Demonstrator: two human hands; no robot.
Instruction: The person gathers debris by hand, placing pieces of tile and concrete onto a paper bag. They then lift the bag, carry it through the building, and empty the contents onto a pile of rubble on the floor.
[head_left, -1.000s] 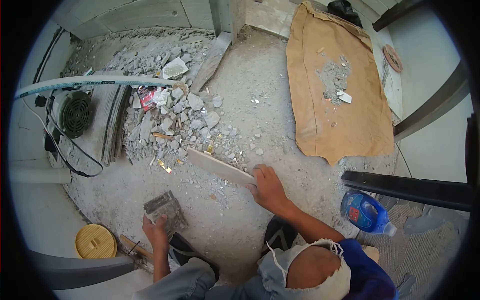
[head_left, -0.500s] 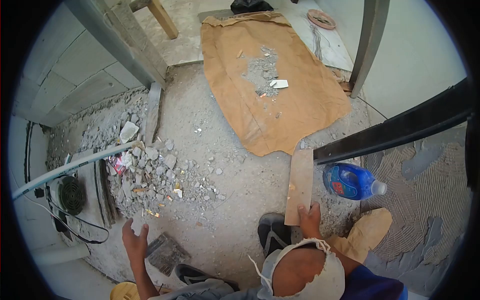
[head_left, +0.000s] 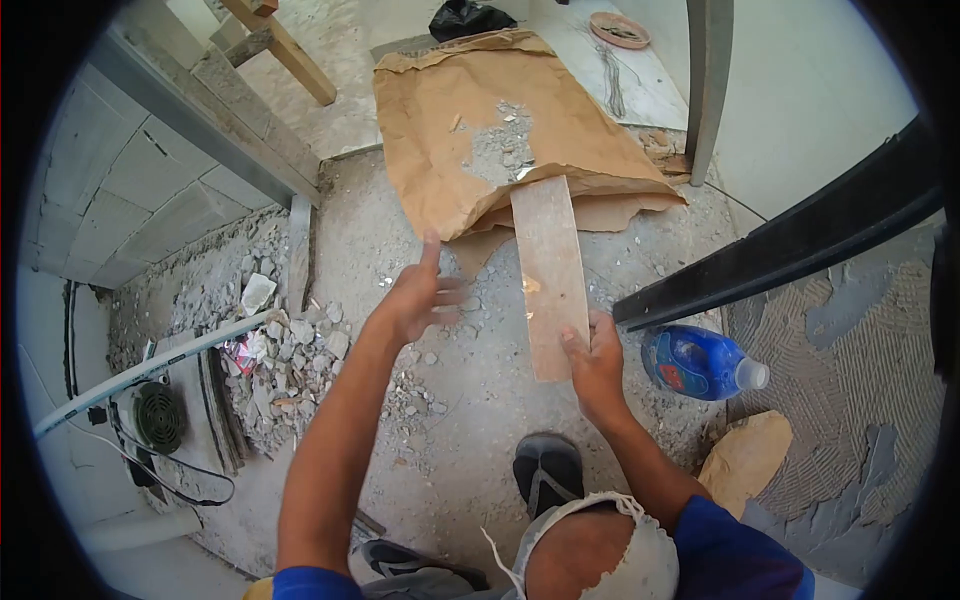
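Note:
My right hand (head_left: 595, 375) grips the near end of a flat, light-brown strip of board (head_left: 552, 280). The board's far end meets the near edge of a large sheet of brown paper (head_left: 430, 140), where that edge is folded up. Grey rubble (head_left: 505, 145) lies on the paper. My left hand (head_left: 412, 300), its fingers spread and partly blurred, reaches just short of the paper's near left corner; nothing shows in it. To the right of my right hand, a bottle of blue liquid (head_left: 690, 362) lies on its side.
Broken rubble (head_left: 300, 350) is heaped on the left, by a pale pipe (head_left: 170, 345) and a green-cased tool (head_left: 157, 415). A dark metal bar (head_left: 780, 260) slants in from the right above ridged mortar (head_left: 830, 370). My sandalled foot (head_left: 548, 470) stands below the board.
My left hand has moved up and right from the lower left towards the paper. My right hand has carried the board forward and left, and the paper's near edge has folded up.

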